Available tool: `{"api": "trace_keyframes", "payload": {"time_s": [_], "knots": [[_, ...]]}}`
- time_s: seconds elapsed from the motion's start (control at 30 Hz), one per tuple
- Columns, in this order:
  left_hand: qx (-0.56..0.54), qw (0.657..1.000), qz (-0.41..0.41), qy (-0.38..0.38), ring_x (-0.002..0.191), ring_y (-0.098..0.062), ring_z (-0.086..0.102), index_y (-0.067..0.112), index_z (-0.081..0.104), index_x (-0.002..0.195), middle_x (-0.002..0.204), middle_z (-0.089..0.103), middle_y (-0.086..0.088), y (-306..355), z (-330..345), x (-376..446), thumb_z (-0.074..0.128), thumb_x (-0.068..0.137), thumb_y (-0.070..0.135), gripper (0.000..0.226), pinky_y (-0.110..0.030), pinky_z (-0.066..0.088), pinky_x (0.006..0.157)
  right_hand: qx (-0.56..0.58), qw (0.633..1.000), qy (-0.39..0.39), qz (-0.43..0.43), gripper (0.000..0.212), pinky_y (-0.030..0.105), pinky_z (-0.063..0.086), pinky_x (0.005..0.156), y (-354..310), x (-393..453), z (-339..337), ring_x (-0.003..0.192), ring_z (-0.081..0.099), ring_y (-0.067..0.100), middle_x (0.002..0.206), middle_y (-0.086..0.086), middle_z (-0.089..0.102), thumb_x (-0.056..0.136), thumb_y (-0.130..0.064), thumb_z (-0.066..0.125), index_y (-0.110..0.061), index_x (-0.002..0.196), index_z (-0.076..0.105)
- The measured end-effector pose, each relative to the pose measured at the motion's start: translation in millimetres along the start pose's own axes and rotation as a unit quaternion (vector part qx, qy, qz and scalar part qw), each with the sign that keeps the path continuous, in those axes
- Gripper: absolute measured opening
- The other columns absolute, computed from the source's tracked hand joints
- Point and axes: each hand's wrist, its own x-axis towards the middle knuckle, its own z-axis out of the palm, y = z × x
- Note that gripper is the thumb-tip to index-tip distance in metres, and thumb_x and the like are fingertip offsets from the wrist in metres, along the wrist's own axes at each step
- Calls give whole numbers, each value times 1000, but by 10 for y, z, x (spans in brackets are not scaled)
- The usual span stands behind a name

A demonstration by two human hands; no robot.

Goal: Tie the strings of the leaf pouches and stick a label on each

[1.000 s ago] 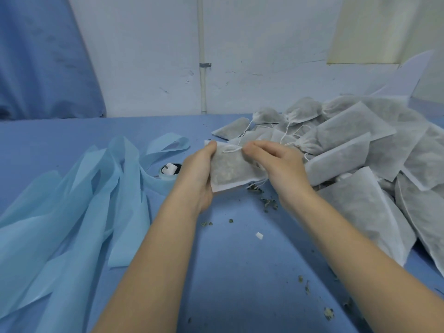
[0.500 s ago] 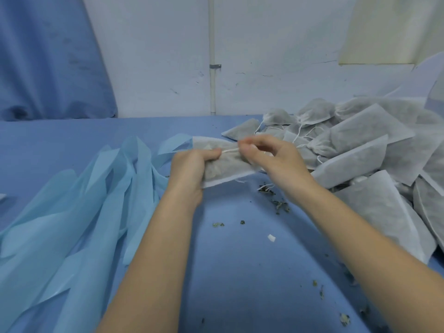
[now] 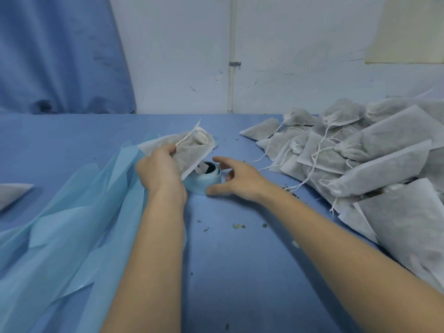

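Leaf pouch point(image 3: 189, 150): gripped in left hand point(image 3: 159, 168); right hand point(image 3: 236, 180) spread, fingers apart, around label roll point(image 3: 204, 180) on counter point(image 3: 240, 260).

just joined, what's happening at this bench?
A person is closing and labelling leaf pouches by hand. The left hand grips one pouch with its drawstring pulled, lifted just above the label roll. The right hand is open, fingers spread around that pale blue roll, apparently going for a label. A heap of pouches waits on the right; strips of blue backing trail off to the left on the blue table.
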Motion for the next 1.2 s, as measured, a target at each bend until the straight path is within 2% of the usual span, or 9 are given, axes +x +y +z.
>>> {"api": "trace_keyframes", "payload": {"time_s": [0.07,0.13,0.33,0.5,0.6,0.77,0.9,1.03,1.2], "knots": [[-2,1000,-2,2,62,-20,57,13,56,64,67,59,1,-10,-2,18,62,75,6,15,-23,43,54,14,1000,9,-16,77,2,35,57,-29,40,57,64,47,-19,83,-26,47,71,-28,83,-30,139,46],[0,1000,-7,1,59,-18,57,13,59,66,67,61,1,-25,2,27,63,75,8,11,-22,43,52,29,999,20,-29,69,0,35,54,-59,71,118,61,48,-22,86,-26,53,69,-22,81,-28,132,53],[14,1000,2,-15,58,-14,57,9,61,79,70,60,3,-73,9,35,63,77,9,3,-20,41,50,-17,995,95,-5,64,35,49,87,-131,120,305,101,57,11,114,-9,58,64,-36,81,-20,117,48],[62,996,21,-54,66,-15,57,7,65,97,82,63,0,-131,25,59,63,79,10,18,-18,41,50,-25,991,133,1,69,39,50,88,-179,133,426,107,57,17,118,-4,56,67,-41,78,-25,126,45],[123,987,31,-99,83,-20,58,5,61,109,97,63,-5,-183,45,51,60,84,15,28,-25,42,65,-28,991,132,4,58,41,52,84,-221,119,407,99,59,23,113,5,58,70,-39,75,-22,120,51],[126,987,1,-99,87,-21,62,5,60,115,107,65,-7,-211,32,85,58,85,13,31,-24,43,62,60,995,80,-22,54,22,49,73,-130,-63,221,79,59,2,100,-7,66,67,-26,87,-24,112,57],[105,990,-20,-87,99,-23,62,6,58,122,116,64,-9,-215,23,125,58,85,11,37,-25,46,66,114,992,57,19,62,25,48,94,30,-186,103,94,67,11,97,-8,67,76,-10,78,-16,132,53],[111,990,-16,-87,104,-24,62,6,56,124,119,63,-9,-224,26,124,58,85,12,39,-26,46,73,89,990,112,10,46,0,39,72,1,-191,115,78,63,0,101,-3,71,78,-14,77,-15,122,64],[124,987,-16,-96,107,-24,61,6,54,126,120,62,-9,-238,6,150,57,87,13,40,-27,45,78,100,979,176,7,35,-4,36,63,-4,-148,155,68,55,-10,84,-2,66,74,-12,80,-9,108,71]]}}
